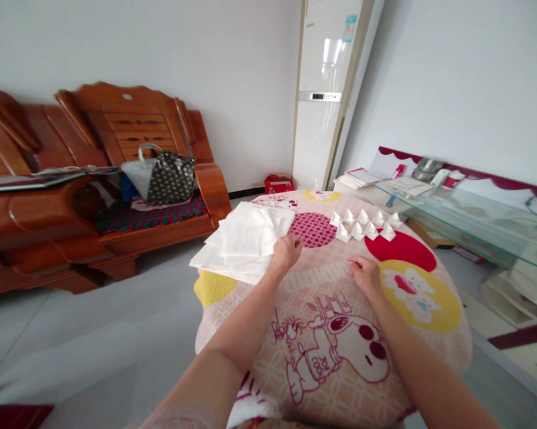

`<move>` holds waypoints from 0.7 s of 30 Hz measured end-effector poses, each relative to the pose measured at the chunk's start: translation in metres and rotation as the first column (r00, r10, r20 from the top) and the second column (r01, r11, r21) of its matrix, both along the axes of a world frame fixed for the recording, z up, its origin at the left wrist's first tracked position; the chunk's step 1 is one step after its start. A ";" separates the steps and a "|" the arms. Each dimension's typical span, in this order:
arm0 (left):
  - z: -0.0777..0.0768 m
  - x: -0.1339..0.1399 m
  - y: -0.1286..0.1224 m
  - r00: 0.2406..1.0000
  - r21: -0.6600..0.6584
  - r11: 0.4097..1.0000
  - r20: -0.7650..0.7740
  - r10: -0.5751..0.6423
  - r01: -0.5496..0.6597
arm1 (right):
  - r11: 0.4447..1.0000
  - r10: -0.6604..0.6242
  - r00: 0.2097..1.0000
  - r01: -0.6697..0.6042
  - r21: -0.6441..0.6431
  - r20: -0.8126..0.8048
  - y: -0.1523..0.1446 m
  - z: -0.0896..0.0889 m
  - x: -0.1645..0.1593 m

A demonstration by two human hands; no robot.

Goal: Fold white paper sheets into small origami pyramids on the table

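Observation:
My left hand (287, 253) is closed, fingers curled, beside the right edge of a loose stack of white paper sheets (244, 232). Whether anything is inside those fingers is hidden. My right hand (365, 274) rests low over the tablecloth (308, 316), its fingers bent inward and nothing visible in them. Between the hands runs a pale band (319, 274); I cannot tell if it is paper or printed cloth. Beyond my right hand stand several small folded white paper pieces (362, 226) with pointed tops, set in two rows.
The round table has a pink cartoon-print cover. A glass-topped cabinet (478, 208) with papers and containers stands close on the right. To the left is a wooden sofa (139, 131) with a dotted bag (170, 176) on it. A tall white air conditioner (315, 131) fills the corner.

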State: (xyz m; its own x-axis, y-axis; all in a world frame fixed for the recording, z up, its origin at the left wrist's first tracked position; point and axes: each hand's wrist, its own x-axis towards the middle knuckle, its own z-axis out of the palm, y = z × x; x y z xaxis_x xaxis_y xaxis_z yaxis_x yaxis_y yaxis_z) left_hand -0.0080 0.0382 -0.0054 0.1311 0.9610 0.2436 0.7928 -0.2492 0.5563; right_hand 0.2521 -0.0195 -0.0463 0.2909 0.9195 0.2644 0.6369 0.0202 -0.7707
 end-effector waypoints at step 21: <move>0.004 -0.095 0.015 0.911 -0.176 0.957 -0.385 0.149 -0.231 | 0.999 0.042 0.993 -0.045 -0.025 -0.114 0.001 -0.005 0.004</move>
